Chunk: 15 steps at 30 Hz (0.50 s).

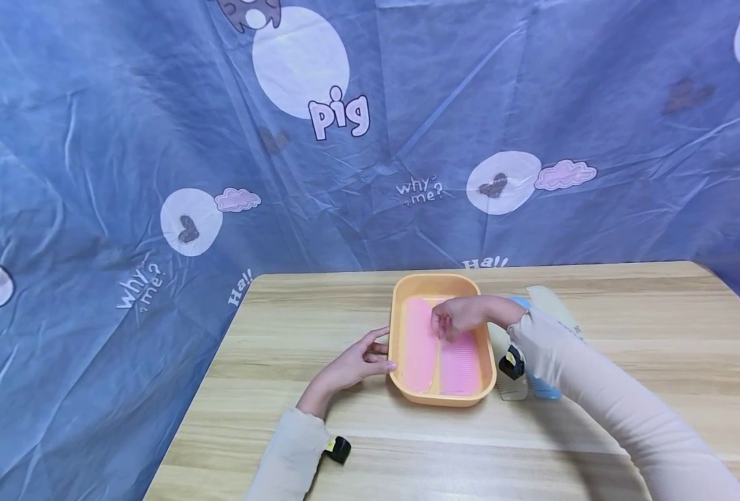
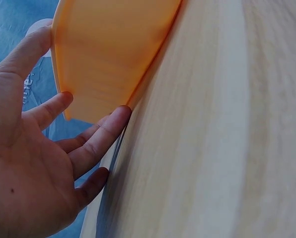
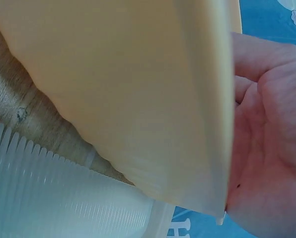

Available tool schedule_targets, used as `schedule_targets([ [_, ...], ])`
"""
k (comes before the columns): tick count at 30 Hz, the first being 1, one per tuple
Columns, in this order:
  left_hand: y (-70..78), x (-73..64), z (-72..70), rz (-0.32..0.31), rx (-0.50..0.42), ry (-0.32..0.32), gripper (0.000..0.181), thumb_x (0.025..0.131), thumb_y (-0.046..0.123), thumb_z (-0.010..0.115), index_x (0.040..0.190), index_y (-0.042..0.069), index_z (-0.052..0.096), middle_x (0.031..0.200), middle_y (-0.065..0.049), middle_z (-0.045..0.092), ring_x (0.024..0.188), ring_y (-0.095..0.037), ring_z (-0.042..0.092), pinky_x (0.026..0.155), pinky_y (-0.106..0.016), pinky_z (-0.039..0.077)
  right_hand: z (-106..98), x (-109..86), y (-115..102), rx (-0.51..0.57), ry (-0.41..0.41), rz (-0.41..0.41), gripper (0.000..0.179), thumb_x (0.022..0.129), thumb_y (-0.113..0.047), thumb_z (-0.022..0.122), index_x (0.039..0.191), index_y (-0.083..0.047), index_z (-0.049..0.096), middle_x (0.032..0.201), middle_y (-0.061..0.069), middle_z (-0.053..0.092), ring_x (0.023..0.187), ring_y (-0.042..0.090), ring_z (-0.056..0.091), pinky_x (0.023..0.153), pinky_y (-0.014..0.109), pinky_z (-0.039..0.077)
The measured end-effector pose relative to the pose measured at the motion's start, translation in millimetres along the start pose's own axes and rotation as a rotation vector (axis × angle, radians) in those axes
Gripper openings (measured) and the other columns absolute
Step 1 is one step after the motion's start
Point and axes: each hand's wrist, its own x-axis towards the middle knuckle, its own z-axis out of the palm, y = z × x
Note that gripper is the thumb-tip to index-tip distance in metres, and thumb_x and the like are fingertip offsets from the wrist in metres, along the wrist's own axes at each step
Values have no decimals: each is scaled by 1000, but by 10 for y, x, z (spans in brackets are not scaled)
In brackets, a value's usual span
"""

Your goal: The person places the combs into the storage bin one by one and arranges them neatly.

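Observation:
An orange plastic basin stands on the wooden table. My left hand is at its left side, thumb on the rim and the other fingers spread along the outer wall, fairly straight. Inside the basin lie two pink combs side by side, the left comb and the right comb. Over the upper end of the right one is my right hand, reaching in from the right with fingers bent downward. I cannot tell whether its fingertips pinch that comb; in the right wrist view the basin wall hides them.
Right of the basin, under and beside the right forearm, lie a whitish comb, a blue comb and another pale comb. A blue printed cloth hangs behind the table's far edge.

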Motion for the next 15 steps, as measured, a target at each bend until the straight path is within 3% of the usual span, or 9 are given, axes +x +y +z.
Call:
schedule_targets([
  [8,-9,17,2,-1,-3,1,76,89,22,70,153,17,28,133,-19,53,112,-25,60,101,-44,45,21,5,-14,-46,50,5,22,75,3,59,96,-2,61,85,-1,63,78,7,52,75,22,44],
  [15,-14,18,0,-6,-4,1,76,90,22,70,153,17,28,135,-19,52,115,-28,59,103,-45,44,27,24,-1,49,33,13,27,76,8,59,103,4,60,97,10,69,90,12,62,84,24,50],
])
